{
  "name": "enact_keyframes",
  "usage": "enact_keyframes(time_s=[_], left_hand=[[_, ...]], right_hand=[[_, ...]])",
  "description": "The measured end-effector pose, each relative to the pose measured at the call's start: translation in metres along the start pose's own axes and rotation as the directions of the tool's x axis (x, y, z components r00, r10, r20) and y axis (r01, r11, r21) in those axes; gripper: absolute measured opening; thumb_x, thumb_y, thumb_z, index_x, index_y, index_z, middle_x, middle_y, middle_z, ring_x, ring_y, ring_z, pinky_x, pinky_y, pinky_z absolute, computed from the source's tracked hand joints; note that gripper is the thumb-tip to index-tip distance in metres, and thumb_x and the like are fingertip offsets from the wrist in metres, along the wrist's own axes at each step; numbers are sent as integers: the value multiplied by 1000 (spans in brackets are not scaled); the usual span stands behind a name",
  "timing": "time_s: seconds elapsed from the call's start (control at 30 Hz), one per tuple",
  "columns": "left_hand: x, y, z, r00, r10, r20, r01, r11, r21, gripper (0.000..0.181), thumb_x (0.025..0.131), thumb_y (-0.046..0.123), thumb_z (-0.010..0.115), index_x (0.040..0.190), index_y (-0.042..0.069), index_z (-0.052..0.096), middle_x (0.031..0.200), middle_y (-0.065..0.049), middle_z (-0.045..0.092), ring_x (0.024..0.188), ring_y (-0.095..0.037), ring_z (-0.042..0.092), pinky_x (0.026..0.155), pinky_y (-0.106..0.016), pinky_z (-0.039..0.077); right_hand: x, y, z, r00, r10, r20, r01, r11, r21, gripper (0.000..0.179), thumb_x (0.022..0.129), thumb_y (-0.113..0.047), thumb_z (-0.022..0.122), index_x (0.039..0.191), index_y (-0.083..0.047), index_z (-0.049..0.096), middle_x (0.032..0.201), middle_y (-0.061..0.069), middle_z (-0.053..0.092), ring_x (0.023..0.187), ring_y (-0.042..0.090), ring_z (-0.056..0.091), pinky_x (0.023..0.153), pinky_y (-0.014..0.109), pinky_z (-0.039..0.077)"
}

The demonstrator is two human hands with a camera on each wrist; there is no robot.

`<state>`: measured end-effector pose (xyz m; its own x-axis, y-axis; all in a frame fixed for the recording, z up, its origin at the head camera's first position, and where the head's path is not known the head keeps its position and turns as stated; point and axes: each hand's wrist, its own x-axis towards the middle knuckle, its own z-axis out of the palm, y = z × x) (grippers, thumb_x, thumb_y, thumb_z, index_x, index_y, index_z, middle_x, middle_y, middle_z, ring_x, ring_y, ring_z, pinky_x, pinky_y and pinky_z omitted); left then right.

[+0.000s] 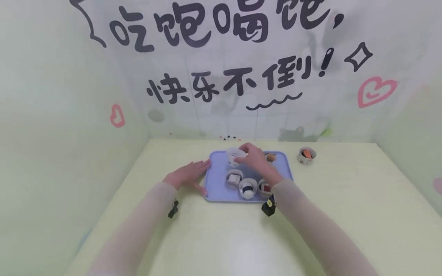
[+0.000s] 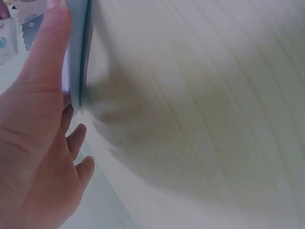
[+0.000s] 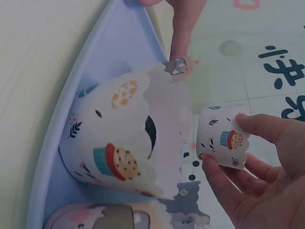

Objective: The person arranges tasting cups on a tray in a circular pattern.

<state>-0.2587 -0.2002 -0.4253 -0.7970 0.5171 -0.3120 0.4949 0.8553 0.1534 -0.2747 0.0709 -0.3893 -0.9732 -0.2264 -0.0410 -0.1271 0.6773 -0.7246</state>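
My right hand (image 1: 255, 158) pinches a scalloped paper baking cup (image 3: 220, 136) between thumb and fingers, over the back of the blue tray (image 1: 215, 180). A cupcake print shows on the cup's side in the right wrist view. At the tray's left edge, my left hand (image 1: 188, 174) touches the rim with straight fingers and thumb spread apart. Along the tray's front stand a cup with a white piece (image 1: 234, 178), a cup with a dark-banded white piece (image 1: 248, 189) and a cup with a red-topped piece (image 1: 264, 188). My right hand partly hides an orange-brown piece (image 1: 271, 157) at the back right.
On the pale table (image 1: 221, 237), right of the tray, stands another paper cup (image 1: 306, 156) with an orange-topped piece. A wall (image 1: 221, 119) with black lettering rises behind the table, and side walls flank it. Dark wrist devices (image 1: 269, 206) hang under both forearms.
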Motion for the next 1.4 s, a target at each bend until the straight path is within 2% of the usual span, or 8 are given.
enact_keyframes(time_s=[0.27,0.37,0.53,0.73,0.97,1.17,1.3,1.4], left_hand=[[3,19,28,1000,4,18,-4,1000,4,116,76,66,73,160,8,17,169,-10,13,155,-34,19,128,-52,19],[2,21,27,1000,3,21,-3,1000,20,117,75,67,73,159,8,19,168,-10,15,154,-34,20,128,-51,19],[3,18,14,1000,-3,5,2,999,48,117,75,66,74,159,5,19,168,-12,15,154,-36,21,128,-52,20],[10,7,2,1000,14,11,-14,998,56,117,77,66,72,159,5,16,168,-13,13,154,-37,19,128,-53,20],[14,0,-5,1000,2,1,-2,999,42,118,77,65,73,160,6,15,169,-12,10,155,-38,16,128,-52,18],[4,-3,6,1000,-1,-24,1,1000,1,120,74,64,76,159,4,17,168,-14,13,154,-40,19,127,-54,21],[-2,-2,10,999,19,-28,-18,1000,13,120,75,66,74,158,2,18,167,-16,14,153,-41,20,126,-55,22],[-5,-1,6,999,22,-39,-22,1000,14,119,75,66,74,158,1,19,167,-16,15,153,-42,20,126,-55,23]], right_hand=[[-14,19,30,992,71,108,-68,997,-32,53,90,-27,73,132,-1,53,136,18,59,125,34,57,105,48,51],[-16,24,35,988,79,131,-73,996,-50,56,89,-30,74,132,-1,54,136,18,60,124,33,58,104,47,52],[-11,20,26,989,76,126,-71,997,-43,59,89,-35,74,132,-1,53,131,19,61,119,33,60,100,45,54],[-7,10,-8,995,74,73,-71,997,-42,59,92,-33,71,137,-2,49,128,19,64,113,33,64,96,46,56],[-19,14,-75,997,33,-73,-34,999,-10,56,96,-32,64,139,-1,47,130,22,63,115,37,63,95,47,56],[-31,40,-120,975,39,-219,-31,999,37,53,99,-28,60,140,3,46,136,26,58,124,42,57,102,53,52],[-35,63,-137,961,86,-264,-74,996,54,58,100,-31,56,143,4,41,142,28,51,130,44,52,105,55,49],[-34,80,-145,938,135,-320,-109,989,100,62,101,-36,55,146,3,39,146,28,48,133,44,49,108,56,46]])
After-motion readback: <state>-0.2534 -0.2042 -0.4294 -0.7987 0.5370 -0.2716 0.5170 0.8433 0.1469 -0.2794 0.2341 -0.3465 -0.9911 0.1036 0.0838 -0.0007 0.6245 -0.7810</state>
